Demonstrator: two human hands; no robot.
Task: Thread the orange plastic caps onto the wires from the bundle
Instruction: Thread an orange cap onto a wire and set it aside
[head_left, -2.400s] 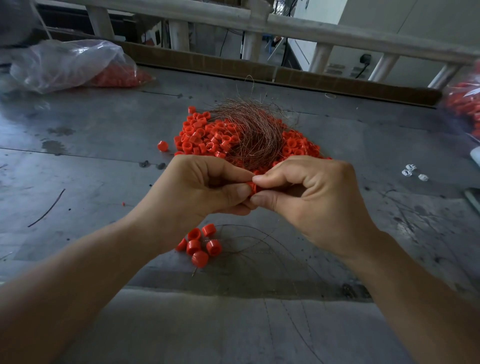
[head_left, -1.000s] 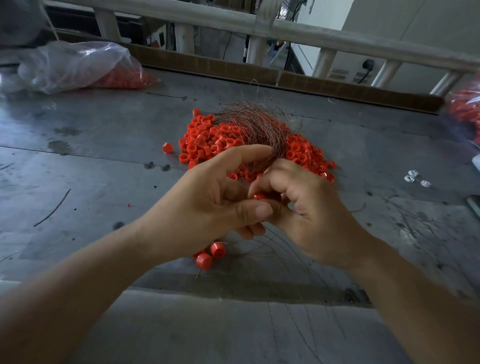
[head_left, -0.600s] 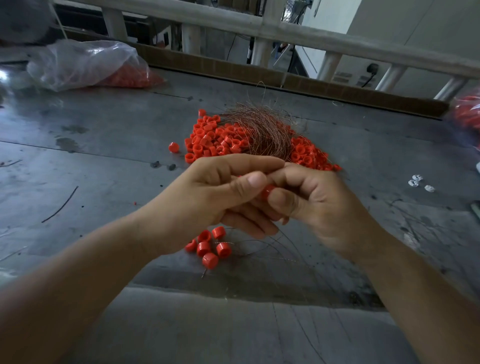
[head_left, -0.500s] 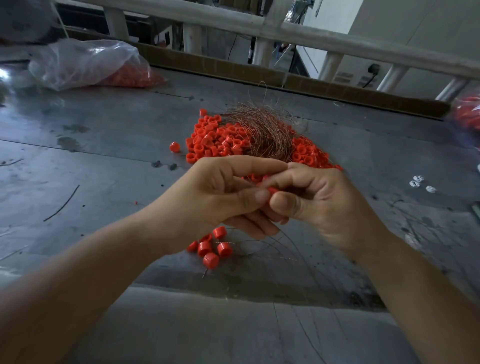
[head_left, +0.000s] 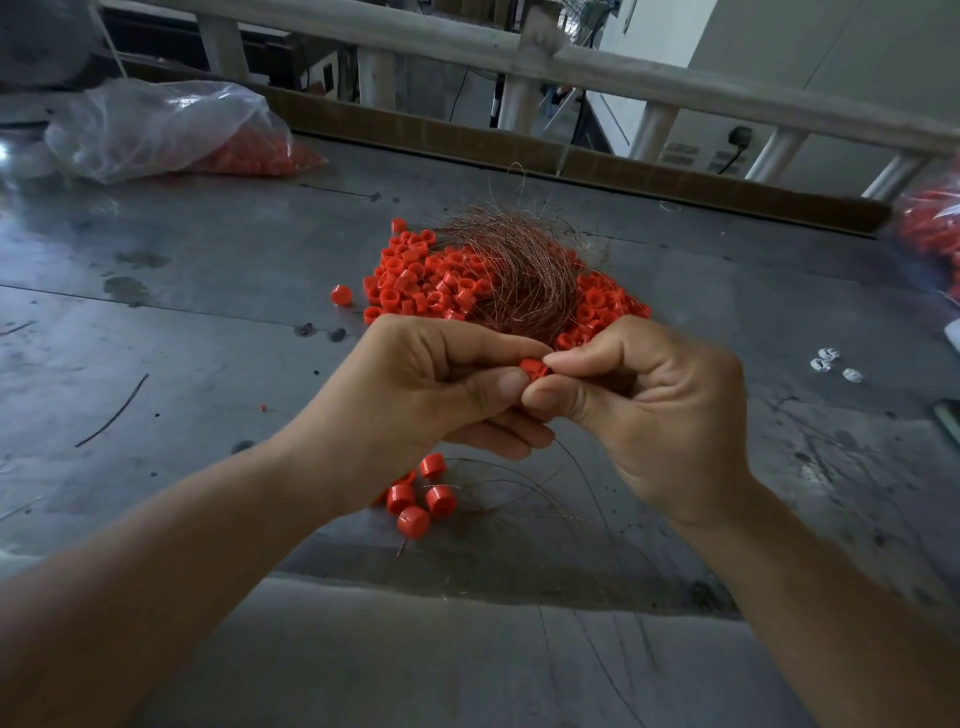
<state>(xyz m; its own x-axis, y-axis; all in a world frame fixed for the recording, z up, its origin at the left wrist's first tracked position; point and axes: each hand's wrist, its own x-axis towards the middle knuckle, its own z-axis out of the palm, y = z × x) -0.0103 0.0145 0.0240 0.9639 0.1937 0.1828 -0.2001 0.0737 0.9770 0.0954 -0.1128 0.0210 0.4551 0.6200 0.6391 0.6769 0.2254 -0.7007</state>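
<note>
Head view: left hand (head_left: 415, 395) and right hand (head_left: 649, 410) both pinch one cap (head_left: 534, 367); cap pile (head_left: 436, 280) and wire bundle (head_left: 524, 270) at 12 o'clock; thin wire may bend, miss hole, cap may slip

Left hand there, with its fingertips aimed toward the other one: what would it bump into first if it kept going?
The orange cap pinched between both hands, then the right hand just behind it.

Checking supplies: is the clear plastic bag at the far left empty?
No, the clear plastic bag holds orange caps visible through its film.
</note>
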